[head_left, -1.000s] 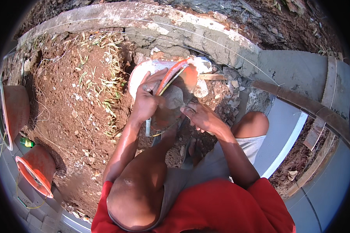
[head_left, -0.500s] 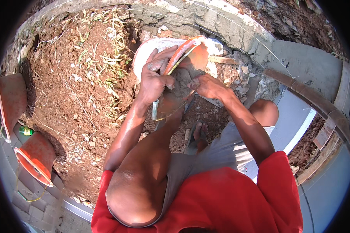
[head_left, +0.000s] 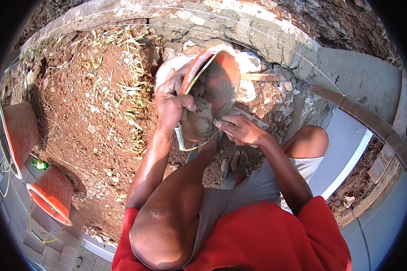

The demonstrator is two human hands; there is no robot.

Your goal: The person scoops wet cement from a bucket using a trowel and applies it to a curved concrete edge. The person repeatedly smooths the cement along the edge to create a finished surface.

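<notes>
Bucket [head_left: 229, 74] tilted, grey mortar [head_left: 200, 118] inside; left hand [head_left: 171, 106] grips rim [head_left: 193, 68], right hand [head_left: 242, 130] curled at opening, grip unclear.

At the left there is one orange bucket [head_left: 23, 128], and near it a second bucket [head_left: 54, 187]. A small green object [head_left: 40, 163] lies between them. Dry leaves [head_left: 130, 86] are scattered over reddish soil [head_left: 83, 135].
</notes>
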